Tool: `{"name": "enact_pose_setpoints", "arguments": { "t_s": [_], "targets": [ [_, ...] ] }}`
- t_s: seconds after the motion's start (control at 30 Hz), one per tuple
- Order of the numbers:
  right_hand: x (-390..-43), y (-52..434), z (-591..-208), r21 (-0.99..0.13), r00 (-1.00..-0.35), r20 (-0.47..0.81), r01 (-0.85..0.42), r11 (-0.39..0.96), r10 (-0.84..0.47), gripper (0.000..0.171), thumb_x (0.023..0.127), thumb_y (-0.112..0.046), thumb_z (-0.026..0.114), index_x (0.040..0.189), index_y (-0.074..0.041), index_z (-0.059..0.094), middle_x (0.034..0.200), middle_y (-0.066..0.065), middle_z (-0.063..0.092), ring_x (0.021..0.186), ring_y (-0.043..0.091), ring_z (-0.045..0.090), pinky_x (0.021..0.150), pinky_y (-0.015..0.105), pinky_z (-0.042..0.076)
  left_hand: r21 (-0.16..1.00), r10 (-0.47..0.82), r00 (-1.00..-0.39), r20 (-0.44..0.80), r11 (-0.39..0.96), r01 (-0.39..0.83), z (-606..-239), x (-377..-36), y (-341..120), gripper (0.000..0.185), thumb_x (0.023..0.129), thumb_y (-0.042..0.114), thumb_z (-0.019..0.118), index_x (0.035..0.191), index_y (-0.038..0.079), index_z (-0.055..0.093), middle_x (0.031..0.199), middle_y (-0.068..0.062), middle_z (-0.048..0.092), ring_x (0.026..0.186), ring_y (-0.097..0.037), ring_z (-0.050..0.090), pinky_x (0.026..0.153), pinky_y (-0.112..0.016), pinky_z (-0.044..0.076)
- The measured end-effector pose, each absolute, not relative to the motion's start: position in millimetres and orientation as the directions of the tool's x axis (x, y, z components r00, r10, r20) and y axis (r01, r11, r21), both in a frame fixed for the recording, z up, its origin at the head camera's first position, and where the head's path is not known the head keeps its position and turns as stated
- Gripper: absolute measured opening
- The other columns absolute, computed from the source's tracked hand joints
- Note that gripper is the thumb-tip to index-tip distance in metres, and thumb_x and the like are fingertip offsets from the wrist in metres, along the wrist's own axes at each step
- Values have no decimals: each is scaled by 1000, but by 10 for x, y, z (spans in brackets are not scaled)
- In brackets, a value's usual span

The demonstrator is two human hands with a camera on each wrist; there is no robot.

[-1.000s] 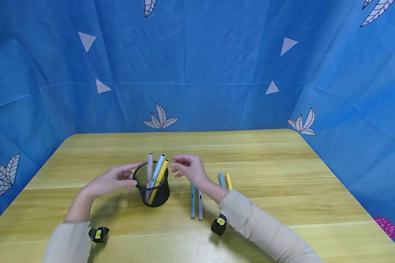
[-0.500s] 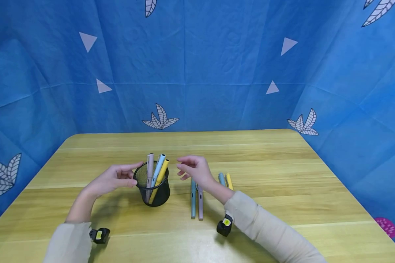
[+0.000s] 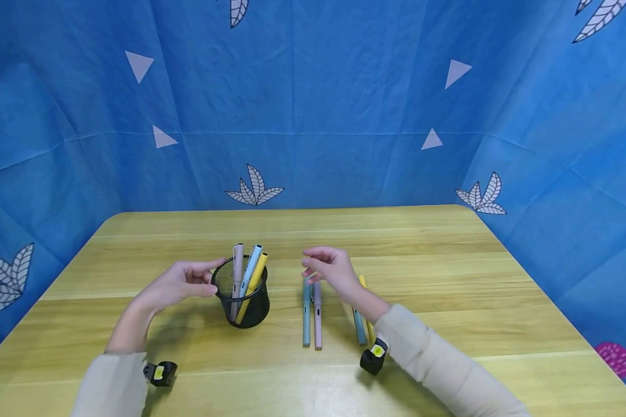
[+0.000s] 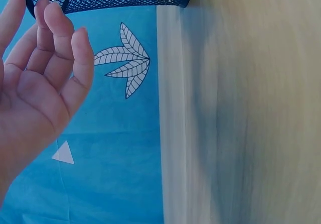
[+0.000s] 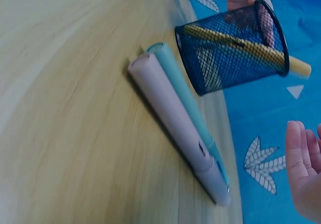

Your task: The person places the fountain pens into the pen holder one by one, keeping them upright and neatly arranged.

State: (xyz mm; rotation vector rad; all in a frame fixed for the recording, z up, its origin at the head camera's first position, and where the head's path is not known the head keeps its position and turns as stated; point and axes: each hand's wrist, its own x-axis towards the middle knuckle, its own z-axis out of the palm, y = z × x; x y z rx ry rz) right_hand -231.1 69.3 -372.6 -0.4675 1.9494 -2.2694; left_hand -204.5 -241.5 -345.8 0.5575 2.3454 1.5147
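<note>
Moved right off the cup point(image 3: 241, 298): right hand point(image 3: 330, 271), now above the teal pen point(image 3: 306, 317) and pink pen point(image 3: 317, 318), fingers loosely spread, holding nothing.
Left hand point(image 3: 179, 282) unchanged at the cup's left side, relaxed, fingertips at the mesh rim, nothing gripped. Three pens upright inside; two more lying by the right wrist. Likely reaching for the next pen.

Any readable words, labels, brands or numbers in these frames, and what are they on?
No readable text in any view.
Pens in the mesh pen holder and pens on the table: no legible branding.
Yellow tags on the wrist cameras: too small to read.
Blue backdrop: only leaf and triangle patterns.
</note>
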Motion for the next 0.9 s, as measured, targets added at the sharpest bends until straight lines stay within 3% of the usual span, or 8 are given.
{"name": "enact_pose_setpoints", "arguments": {
  "t_s": [0.67,0.9],
  "targets": [
    [-2372,1197,-3811,-987,-983,38,-8,-163,-178,27,87,2,54,110,15,52,79,6,62,63,14,61,59,30,51,928,491,-871,-35,339,154,-3477,-2059,-2436,67,81,10,65,134,-9,29,80,-9,52,68,-11,51,67,-29,48],
    [-2332,1287,-3828,-986,-984,35,-5,-166,-176,27,86,5,53,110,17,51,78,10,61,61,14,60,56,27,51,927,487,-873,-35,342,154,-3489,-2057,-2438,67,81,11,65,134,-8,29,81,-9,52,68,-11,52,66,-29,48]
  ]
}}
